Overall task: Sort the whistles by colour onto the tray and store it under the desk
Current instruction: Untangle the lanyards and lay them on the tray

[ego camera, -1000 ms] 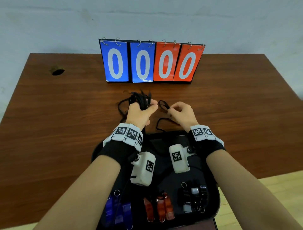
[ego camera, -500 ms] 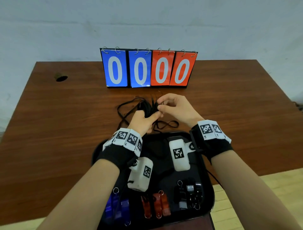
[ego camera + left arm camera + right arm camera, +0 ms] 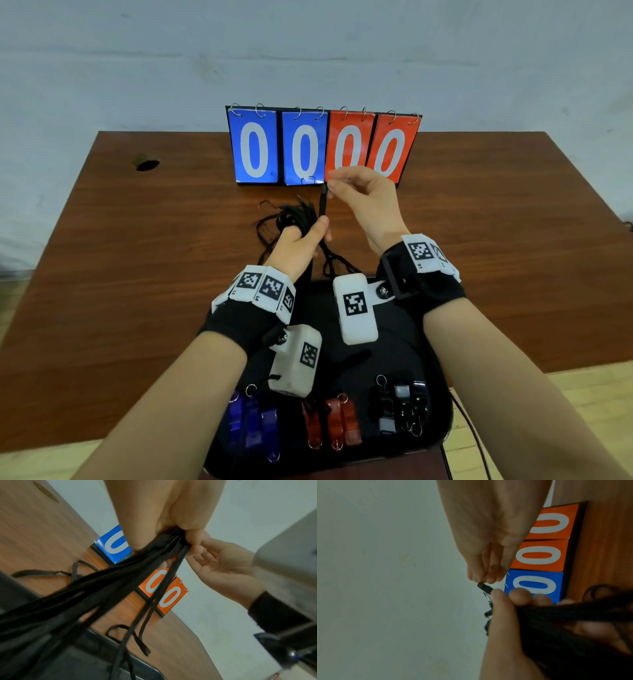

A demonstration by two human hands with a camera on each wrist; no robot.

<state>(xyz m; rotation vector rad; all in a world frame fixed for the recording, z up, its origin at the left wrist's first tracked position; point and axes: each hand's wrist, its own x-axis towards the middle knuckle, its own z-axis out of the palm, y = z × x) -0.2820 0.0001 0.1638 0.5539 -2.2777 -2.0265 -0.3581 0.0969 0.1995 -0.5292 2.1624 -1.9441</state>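
The scoreboard (image 3: 323, 147) at the desk's far edge reads 0 0 on its two blue left cards and 0 0 on its two orange right cards.

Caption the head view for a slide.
Left hand grips black cords; right hand pinches one end; sorted whistles on tray.

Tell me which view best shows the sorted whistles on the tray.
Head view: the blue whistles, red whistles and black whistles lie grouped on the black tray. The left wrist view shows only cords and a tray edge; the right wrist view shows none.
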